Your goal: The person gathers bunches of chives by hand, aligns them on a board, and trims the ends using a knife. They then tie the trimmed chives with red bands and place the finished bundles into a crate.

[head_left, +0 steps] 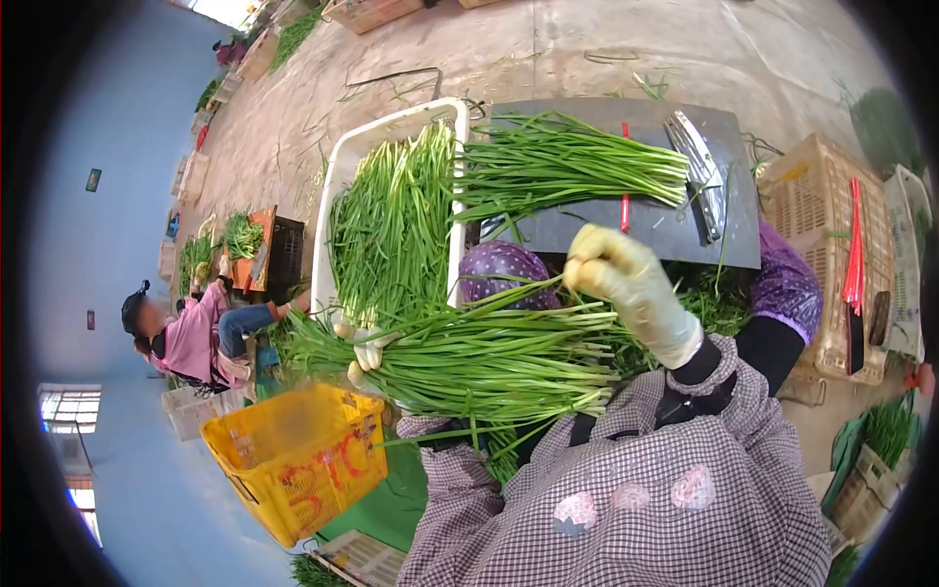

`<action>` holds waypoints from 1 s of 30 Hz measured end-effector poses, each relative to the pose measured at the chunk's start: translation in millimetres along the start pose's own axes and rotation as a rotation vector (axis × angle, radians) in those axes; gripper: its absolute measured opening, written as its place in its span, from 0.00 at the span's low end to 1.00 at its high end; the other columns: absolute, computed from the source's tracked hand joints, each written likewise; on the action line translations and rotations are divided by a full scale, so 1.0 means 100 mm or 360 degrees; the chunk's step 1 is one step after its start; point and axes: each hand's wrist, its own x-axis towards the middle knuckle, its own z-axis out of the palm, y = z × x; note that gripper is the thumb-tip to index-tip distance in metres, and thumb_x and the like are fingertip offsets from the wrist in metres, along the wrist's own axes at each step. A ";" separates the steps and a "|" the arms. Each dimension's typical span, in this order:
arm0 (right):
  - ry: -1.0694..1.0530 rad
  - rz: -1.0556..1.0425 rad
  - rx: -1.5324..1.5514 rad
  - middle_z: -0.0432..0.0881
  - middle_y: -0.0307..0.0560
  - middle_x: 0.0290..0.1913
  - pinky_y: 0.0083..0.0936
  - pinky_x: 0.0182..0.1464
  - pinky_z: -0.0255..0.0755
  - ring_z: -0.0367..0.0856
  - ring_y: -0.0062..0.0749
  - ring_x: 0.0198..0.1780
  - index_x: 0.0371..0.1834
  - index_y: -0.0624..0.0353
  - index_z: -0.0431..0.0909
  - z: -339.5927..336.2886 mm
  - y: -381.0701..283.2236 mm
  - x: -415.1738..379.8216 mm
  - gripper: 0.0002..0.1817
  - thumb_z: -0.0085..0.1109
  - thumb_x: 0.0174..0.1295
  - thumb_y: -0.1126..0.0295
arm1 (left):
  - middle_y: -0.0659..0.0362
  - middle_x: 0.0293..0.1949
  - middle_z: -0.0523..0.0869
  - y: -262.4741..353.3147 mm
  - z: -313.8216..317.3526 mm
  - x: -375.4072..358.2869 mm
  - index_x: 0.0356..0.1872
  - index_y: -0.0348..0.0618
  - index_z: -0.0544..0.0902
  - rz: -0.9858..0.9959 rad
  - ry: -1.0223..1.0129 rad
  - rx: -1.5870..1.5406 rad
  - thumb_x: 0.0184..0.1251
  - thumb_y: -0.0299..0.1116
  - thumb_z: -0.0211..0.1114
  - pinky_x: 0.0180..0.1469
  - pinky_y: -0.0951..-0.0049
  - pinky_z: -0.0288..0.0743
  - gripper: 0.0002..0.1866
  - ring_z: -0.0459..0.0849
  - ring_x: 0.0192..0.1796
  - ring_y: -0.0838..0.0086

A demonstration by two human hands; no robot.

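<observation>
My left hand (364, 350), in a pale glove, is wrapped around a big bunch of garlic chives (489, 362) held level across my lap. Most of that hand is hidden under the leaves, with only its fingers showing. My right hand (626, 289), gloved in yellowish-white, is closed just above the cut ends, its fingertips pinched at the tip of a thin green strand. Beyond it, another bundle of chives (577, 161) lies over a red tie (625, 205) on a dark grey board (665, 245). A knife (699, 186) rests on the board's right side.
A white crate (342, 161) full of chives stands left of the board. At lower left is a yellow crate (313, 470). Red ties (854, 245) lie on an upturned beige crate (802, 186) at right. Another person (196, 338) sits at far left.
</observation>
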 end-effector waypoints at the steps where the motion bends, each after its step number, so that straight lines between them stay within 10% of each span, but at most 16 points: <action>1: 0.0068 0.0094 0.0273 0.83 0.36 0.42 0.19 0.48 0.70 0.78 0.20 0.44 0.41 0.60 0.83 -0.07 -0.02 -0.03 0.06 0.64 0.74 0.70 | 0.74 0.28 0.62 -0.01 0.00 0.00 0.81 0.33 0.67 -0.0002 0.0003 0.0000 0.79 0.30 0.56 0.71 0.69 0.72 0.31 0.68 0.33 0.86; 12: -0.0708 -0.0653 -0.2453 0.83 0.38 0.41 0.36 0.42 0.78 0.86 0.35 0.40 0.40 0.50 0.85 0.15 1.02 0.02 0.06 0.66 0.64 0.63 | 0.70 0.35 0.72 -0.13 0.05 -0.01 0.79 0.36 0.70 0.0061 0.0071 0.0280 0.81 0.34 0.59 0.72 0.69 0.75 0.29 0.76 0.42 0.82; 14: -0.0591 -0.0617 -0.2182 0.82 0.39 0.39 0.33 0.43 0.78 0.84 0.32 0.39 0.39 0.53 0.83 0.26 0.95 0.09 0.05 0.67 0.65 0.67 | 0.69 0.38 0.76 -0.07 -0.02 -0.01 0.78 0.38 0.71 0.0051 0.0022 0.0243 0.81 0.34 0.59 0.74 0.67 0.75 0.28 0.78 0.46 0.81; 16: -0.0404 -0.0118 -0.0924 0.80 0.42 0.38 0.30 0.45 0.77 0.81 0.31 0.38 0.38 0.57 0.80 0.33 0.57 0.14 0.04 0.66 0.66 0.73 | 0.72 0.34 0.68 -0.05 -0.05 -0.02 0.78 0.36 0.70 0.0165 0.0106 0.0236 0.79 0.36 0.62 0.77 0.60 0.69 0.31 0.74 0.43 0.82; 20: -0.0145 -0.0265 -0.0029 0.77 0.37 0.38 0.24 0.47 0.73 0.75 0.24 0.40 0.40 0.60 0.78 0.05 -0.08 0.13 0.03 0.62 0.69 0.76 | 0.71 0.34 0.68 -0.17 0.04 -0.04 0.71 0.37 0.76 0.0132 0.0184 0.0237 0.78 0.35 0.63 0.77 0.63 0.70 0.24 0.75 0.44 0.81; 22: -0.0200 -0.0256 0.0349 0.76 0.38 0.37 0.23 0.47 0.71 0.73 0.23 0.39 0.38 0.59 0.76 -0.30 -0.17 -0.03 0.03 0.61 0.68 0.79 | 0.67 0.35 0.73 -0.02 -0.11 -0.10 0.51 0.42 0.79 0.0180 0.0294 0.0120 0.78 0.33 0.63 0.76 0.62 0.74 0.09 0.80 0.49 0.75; 27: -0.0189 -0.0126 -0.1210 0.87 0.41 0.44 0.31 0.51 0.82 0.87 0.38 0.47 0.49 0.54 0.87 -0.32 0.27 -0.24 0.09 0.67 0.70 0.66 | 0.67 0.33 0.70 -0.20 -0.08 -0.11 0.79 0.34 0.69 0.0186 0.0276 -0.0009 0.77 0.29 0.62 0.67 0.71 0.78 0.31 0.77 0.44 0.76; 30: -0.0288 -0.0326 -0.1583 0.85 0.40 0.43 0.32 0.46 0.82 0.87 0.36 0.45 0.47 0.48 0.87 0.02 0.61 -0.10 0.07 0.65 0.71 0.64 | 0.67 0.34 0.71 -0.25 -0.07 -0.04 0.79 0.34 0.70 0.0253 0.0261 0.0015 0.78 0.29 0.61 0.66 0.73 0.78 0.30 0.76 0.44 0.77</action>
